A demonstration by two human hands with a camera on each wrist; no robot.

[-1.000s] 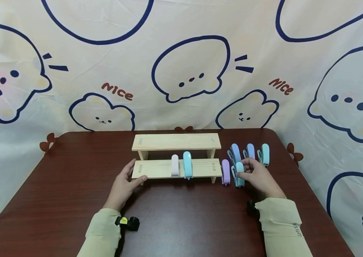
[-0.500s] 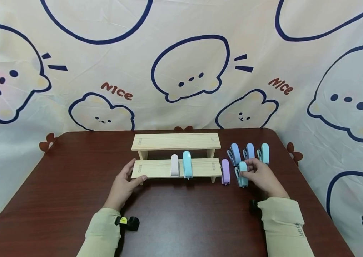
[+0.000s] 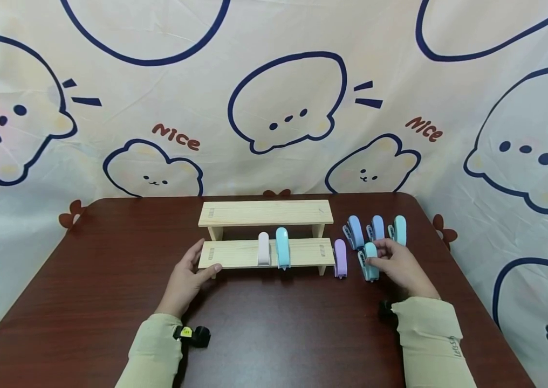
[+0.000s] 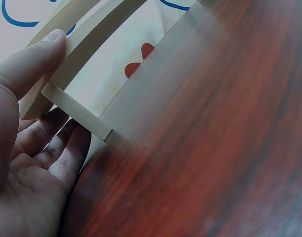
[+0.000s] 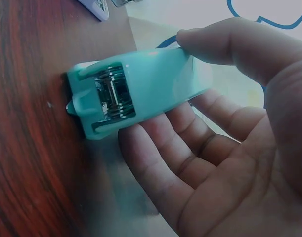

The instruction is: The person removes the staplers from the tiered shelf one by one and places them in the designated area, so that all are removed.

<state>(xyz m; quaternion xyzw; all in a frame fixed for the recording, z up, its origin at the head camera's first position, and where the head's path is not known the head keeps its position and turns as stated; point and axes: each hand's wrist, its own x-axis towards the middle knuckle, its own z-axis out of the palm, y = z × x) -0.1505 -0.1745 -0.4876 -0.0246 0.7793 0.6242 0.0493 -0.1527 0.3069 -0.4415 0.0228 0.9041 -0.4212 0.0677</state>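
My left hand (image 3: 184, 280) holds the left end of a low two-step wooden rack (image 3: 235, 253). In the left wrist view the thumb lies on the board's edge and the fingers are behind the short leg (image 4: 76, 111). My right hand (image 3: 397, 267) grips a teal stapler (image 3: 370, 264) by its sides, thumb opposite the fingers. The right wrist view shows that stapler's spring end (image 5: 113, 94) close to the tabletop. On the rack's front step, a white stapler (image 3: 264, 250) and a bright blue stapler (image 3: 282, 249) stand side by side.
A purple stapler (image 3: 340, 260) stands just off the rack's right end. Behind my right hand are two blue staplers, one nearer (image 3: 353, 233) and one farther right (image 3: 375, 228), plus another teal stapler (image 3: 400, 230). A printed cloth (image 3: 274, 178) hangs behind the dark wooden table (image 3: 274, 334).
My right hand has shifted the teal stapler a little to the right, away from the purple one. My left hand and the rack have stayed in place.
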